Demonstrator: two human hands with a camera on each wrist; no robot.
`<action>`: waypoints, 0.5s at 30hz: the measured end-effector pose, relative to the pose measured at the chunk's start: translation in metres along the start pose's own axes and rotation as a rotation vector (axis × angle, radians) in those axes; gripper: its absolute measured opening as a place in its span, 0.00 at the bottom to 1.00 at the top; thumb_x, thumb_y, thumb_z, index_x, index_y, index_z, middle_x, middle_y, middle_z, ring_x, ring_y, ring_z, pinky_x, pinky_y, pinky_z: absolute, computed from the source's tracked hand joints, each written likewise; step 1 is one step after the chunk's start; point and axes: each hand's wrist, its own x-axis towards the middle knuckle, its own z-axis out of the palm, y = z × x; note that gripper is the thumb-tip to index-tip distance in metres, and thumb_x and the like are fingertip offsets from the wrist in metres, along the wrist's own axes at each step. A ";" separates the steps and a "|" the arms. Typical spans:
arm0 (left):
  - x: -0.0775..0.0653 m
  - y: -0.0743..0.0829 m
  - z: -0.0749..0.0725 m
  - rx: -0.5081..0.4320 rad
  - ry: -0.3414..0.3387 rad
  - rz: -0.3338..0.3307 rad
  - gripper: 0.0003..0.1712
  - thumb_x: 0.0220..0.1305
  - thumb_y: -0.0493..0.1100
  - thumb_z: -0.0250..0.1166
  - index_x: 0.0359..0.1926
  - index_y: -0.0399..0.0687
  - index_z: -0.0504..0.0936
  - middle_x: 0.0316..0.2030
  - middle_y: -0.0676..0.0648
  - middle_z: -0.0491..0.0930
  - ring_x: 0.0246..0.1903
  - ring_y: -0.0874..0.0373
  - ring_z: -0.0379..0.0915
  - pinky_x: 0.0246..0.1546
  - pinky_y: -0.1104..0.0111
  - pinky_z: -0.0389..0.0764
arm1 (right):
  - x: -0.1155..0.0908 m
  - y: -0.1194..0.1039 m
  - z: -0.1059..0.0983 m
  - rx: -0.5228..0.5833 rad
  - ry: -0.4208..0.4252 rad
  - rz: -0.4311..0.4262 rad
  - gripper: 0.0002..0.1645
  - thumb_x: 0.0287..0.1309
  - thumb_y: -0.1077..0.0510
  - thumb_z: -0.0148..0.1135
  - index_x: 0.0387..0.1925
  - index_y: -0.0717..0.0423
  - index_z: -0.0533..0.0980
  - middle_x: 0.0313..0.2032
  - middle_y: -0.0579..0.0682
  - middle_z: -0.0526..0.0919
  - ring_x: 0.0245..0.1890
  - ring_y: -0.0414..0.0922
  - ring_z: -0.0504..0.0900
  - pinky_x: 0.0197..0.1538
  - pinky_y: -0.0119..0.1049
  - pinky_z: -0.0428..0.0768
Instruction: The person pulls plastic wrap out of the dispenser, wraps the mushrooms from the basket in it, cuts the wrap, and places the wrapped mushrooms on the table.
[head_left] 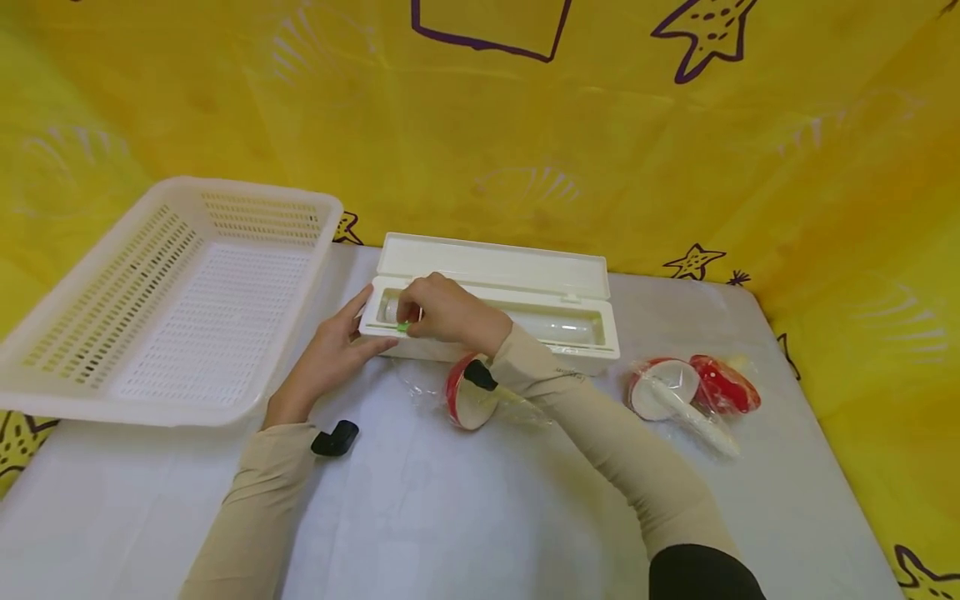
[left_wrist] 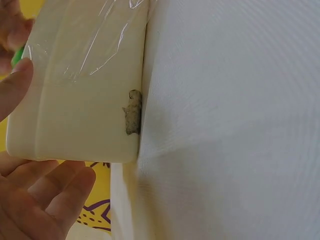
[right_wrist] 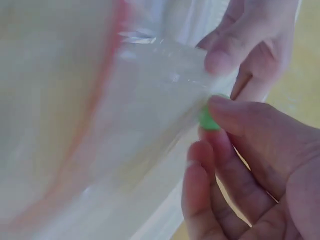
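An open white cling film dispenser (head_left: 491, 350) lies across the table, its lid (head_left: 495, 262) tipped back. A clear film roll (head_left: 558, 325) shows in its trough. At the trough's front left, my right hand (head_left: 450, 310) pinches a small green slider (right_wrist: 210, 117) between thumb and fingertips. My left hand (head_left: 330, 354) holds the dispenser's left end, thumb (left_wrist: 17, 87) along the front edge and fingers (left_wrist: 60, 195) at the end face. Clear film hangs down the front. Just before the dispenser, a film-covered red and white bowl (head_left: 471, 404) lies tilted, partly behind the right wrist camera.
A large white slotted basket (head_left: 247, 408) stands at the left. On the right lies a film-wrapped bundle: a red-rimmed bowl (head_left: 667, 383), a white handle-like piece (head_left: 697, 421) and a glossy red thing (head_left: 726, 385). A yellow patterned cloth (head_left: 480, 150) hangs behind the table.
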 end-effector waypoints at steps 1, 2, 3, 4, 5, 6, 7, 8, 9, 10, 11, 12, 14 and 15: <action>0.000 0.000 0.000 0.003 -0.001 -0.003 0.54 0.63 0.49 0.70 0.79 0.48 0.45 0.72 0.36 0.61 0.63 0.46 0.72 0.60 0.56 0.73 | -0.003 0.002 -0.002 -0.005 -0.003 0.005 0.06 0.57 0.65 0.67 0.38 0.59 0.85 0.36 0.51 0.88 0.38 0.44 0.83 0.43 0.29 0.78; 0.000 0.000 0.000 0.007 0.000 -0.004 0.54 0.63 0.49 0.70 0.79 0.48 0.45 0.73 0.36 0.60 0.64 0.45 0.71 0.61 0.54 0.72 | -0.006 0.004 -0.004 -0.001 -0.009 0.016 0.06 0.57 0.65 0.67 0.37 0.58 0.85 0.36 0.51 0.88 0.38 0.44 0.83 0.43 0.30 0.78; 0.000 0.000 -0.001 0.009 0.000 -0.005 0.55 0.63 0.49 0.70 0.79 0.48 0.45 0.73 0.36 0.60 0.65 0.44 0.70 0.62 0.54 0.72 | -0.010 0.007 -0.005 0.005 -0.014 0.023 0.06 0.57 0.64 0.67 0.37 0.58 0.85 0.36 0.51 0.88 0.38 0.44 0.83 0.43 0.30 0.78; 0.000 0.000 -0.001 0.007 0.001 -0.005 0.55 0.63 0.49 0.70 0.79 0.47 0.45 0.74 0.36 0.59 0.65 0.44 0.70 0.62 0.53 0.71 | -0.013 0.010 -0.006 0.010 -0.012 0.029 0.06 0.57 0.65 0.67 0.37 0.58 0.86 0.35 0.50 0.88 0.38 0.44 0.83 0.42 0.29 0.78; 0.000 0.000 -0.001 0.008 0.000 -0.009 0.55 0.62 0.49 0.70 0.79 0.48 0.44 0.74 0.36 0.58 0.66 0.44 0.69 0.63 0.52 0.70 | -0.017 0.012 -0.007 0.019 -0.009 0.033 0.06 0.56 0.65 0.67 0.36 0.58 0.86 0.35 0.50 0.88 0.37 0.44 0.83 0.42 0.29 0.79; 0.000 0.000 -0.001 0.006 0.000 -0.008 0.55 0.62 0.49 0.70 0.79 0.47 0.45 0.74 0.37 0.58 0.66 0.44 0.68 0.64 0.52 0.70 | -0.020 0.014 -0.007 0.026 -0.006 0.035 0.05 0.56 0.65 0.68 0.36 0.58 0.86 0.35 0.50 0.88 0.37 0.44 0.84 0.42 0.29 0.79; 0.000 0.000 0.000 0.004 -0.001 -0.008 0.55 0.62 0.49 0.71 0.79 0.47 0.45 0.74 0.37 0.57 0.67 0.44 0.68 0.65 0.51 0.69 | -0.024 0.017 -0.008 0.037 -0.004 0.037 0.05 0.56 0.65 0.68 0.36 0.58 0.86 0.35 0.51 0.89 0.37 0.44 0.84 0.42 0.29 0.80; 0.001 -0.001 0.000 0.003 -0.002 -0.007 0.55 0.62 0.49 0.71 0.79 0.47 0.44 0.75 0.37 0.56 0.67 0.43 0.67 0.65 0.51 0.69 | -0.027 0.019 -0.008 0.048 -0.003 0.037 0.05 0.56 0.65 0.68 0.36 0.58 0.86 0.35 0.51 0.89 0.37 0.44 0.84 0.42 0.29 0.80; 0.001 -0.001 0.000 0.001 -0.003 -0.006 0.55 0.62 0.49 0.71 0.79 0.47 0.44 0.75 0.37 0.55 0.68 0.42 0.67 0.66 0.50 0.68 | -0.030 0.021 -0.009 0.057 -0.002 0.036 0.05 0.56 0.66 0.68 0.36 0.58 0.86 0.34 0.51 0.89 0.36 0.44 0.85 0.42 0.29 0.81; 0.001 -0.001 0.000 0.001 -0.004 -0.008 0.55 0.62 0.49 0.70 0.79 0.47 0.44 0.75 0.37 0.55 0.68 0.42 0.66 0.66 0.49 0.68 | -0.033 0.023 -0.009 0.066 -0.001 0.035 0.05 0.56 0.66 0.68 0.35 0.59 0.86 0.34 0.51 0.89 0.36 0.44 0.85 0.43 0.29 0.81; 0.001 -0.001 0.001 0.001 -0.006 -0.009 0.56 0.62 0.49 0.70 0.79 0.47 0.44 0.76 0.37 0.54 0.68 0.41 0.65 0.67 0.49 0.67 | -0.035 0.025 -0.010 0.073 0.000 0.035 0.05 0.56 0.66 0.68 0.35 0.59 0.86 0.34 0.51 0.89 0.36 0.45 0.85 0.43 0.30 0.82; 0.000 -0.001 0.001 0.000 -0.007 -0.011 0.56 0.62 0.49 0.71 0.79 0.47 0.44 0.76 0.37 0.53 0.68 0.40 0.65 0.67 0.48 0.67 | -0.038 0.027 -0.010 0.080 0.002 0.037 0.05 0.56 0.66 0.68 0.35 0.59 0.86 0.34 0.51 0.89 0.36 0.45 0.85 0.43 0.30 0.82; 0.001 0.000 0.001 0.000 -0.009 -0.012 0.57 0.62 0.50 0.71 0.79 0.47 0.43 0.76 0.36 0.52 0.69 0.39 0.64 0.67 0.47 0.67 | -0.045 0.032 -0.011 0.096 0.004 0.047 0.06 0.56 0.66 0.67 0.36 0.59 0.86 0.34 0.51 0.89 0.35 0.45 0.85 0.43 0.30 0.82; 0.001 0.001 0.002 0.001 -0.009 -0.012 0.57 0.61 0.50 0.71 0.79 0.47 0.43 0.76 0.36 0.52 0.69 0.38 0.64 0.67 0.47 0.66 | -0.048 0.034 -0.011 0.105 0.008 0.052 0.06 0.56 0.65 0.67 0.36 0.59 0.86 0.34 0.51 0.89 0.34 0.44 0.85 0.43 0.30 0.82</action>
